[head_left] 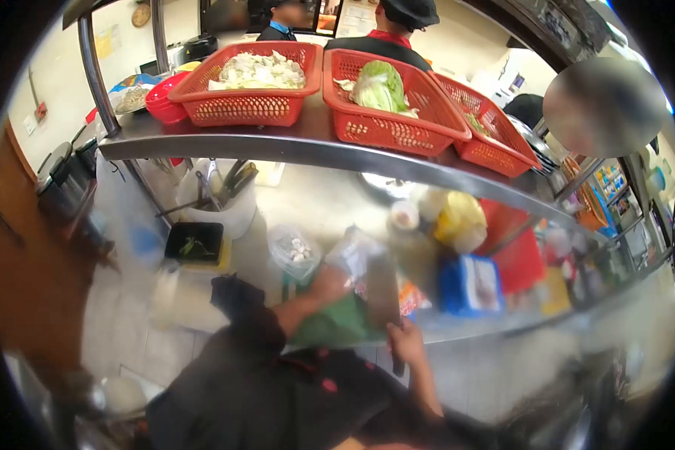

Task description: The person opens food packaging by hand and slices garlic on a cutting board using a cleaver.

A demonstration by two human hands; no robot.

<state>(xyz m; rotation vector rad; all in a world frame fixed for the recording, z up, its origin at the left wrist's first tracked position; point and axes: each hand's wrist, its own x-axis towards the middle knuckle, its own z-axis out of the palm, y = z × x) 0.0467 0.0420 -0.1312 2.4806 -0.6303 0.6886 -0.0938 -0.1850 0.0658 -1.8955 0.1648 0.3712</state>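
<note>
My right hand (pixel 408 345) is closed around the handle of a cleaver (pixel 383 289), whose broad blade points away from me over the right side of a green cutting board (pixel 337 321). Blurred, my left hand (pixel 330 285) is over the board's far left part, at the near edge of a clear plastic bag (pixel 356 251); whether its fingers grip the bag I cannot tell. Just left of it lies another plastic bag (pixel 296 253) with small white pieces inside. A red and orange packet (pixel 412 298) lies right of the blade.
Overhead, a metal shelf (pixel 277 146) carries red baskets, one with chopped cabbage (pixel 259 71), another with a cabbage head (pixel 380 86). A white tub (pixel 221 206) of utensils, a black tray (pixel 194 241) and a blue box (pixel 470 285) stand around the worktop. People stand beyond the shelf.
</note>
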